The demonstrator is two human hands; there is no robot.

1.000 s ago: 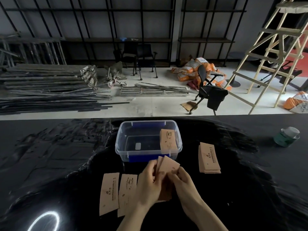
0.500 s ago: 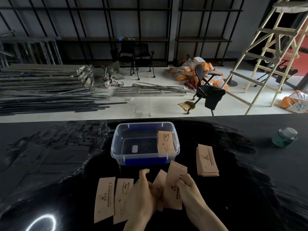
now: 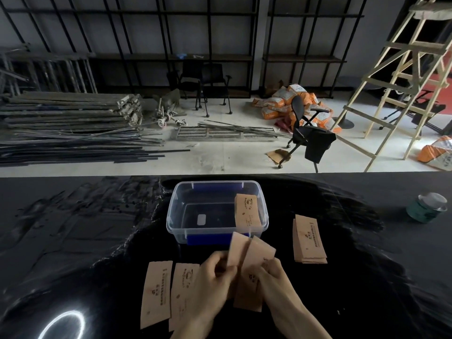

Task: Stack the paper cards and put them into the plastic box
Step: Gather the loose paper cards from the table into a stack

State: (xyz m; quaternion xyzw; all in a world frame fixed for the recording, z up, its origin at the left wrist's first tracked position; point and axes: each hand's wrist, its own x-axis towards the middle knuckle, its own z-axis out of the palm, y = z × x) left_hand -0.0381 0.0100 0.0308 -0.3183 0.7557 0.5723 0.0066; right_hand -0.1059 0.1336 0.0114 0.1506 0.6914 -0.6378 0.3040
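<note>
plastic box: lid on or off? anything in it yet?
Lid off: the plastic box is open-topped, and no lid is in view. Not empty: one paper card leans against its right inner wall.

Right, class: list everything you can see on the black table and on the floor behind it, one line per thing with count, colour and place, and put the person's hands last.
plastic box: one, clear with blue clips, table centre
card in box: one, tan, leaning at the right end
card stack: one, tan, right of box
flat cards: two, tan, side by side, near left
held cards: several, tan, fanned between the hands
tin: one, green, far right
chairs: three, black, on the floor
ladder: one, wooden, right
metal bars: a pile, dark, left floor
sacks: a heap, orange and white
left hand: gripping cards
right hand: gripping cards
</note>
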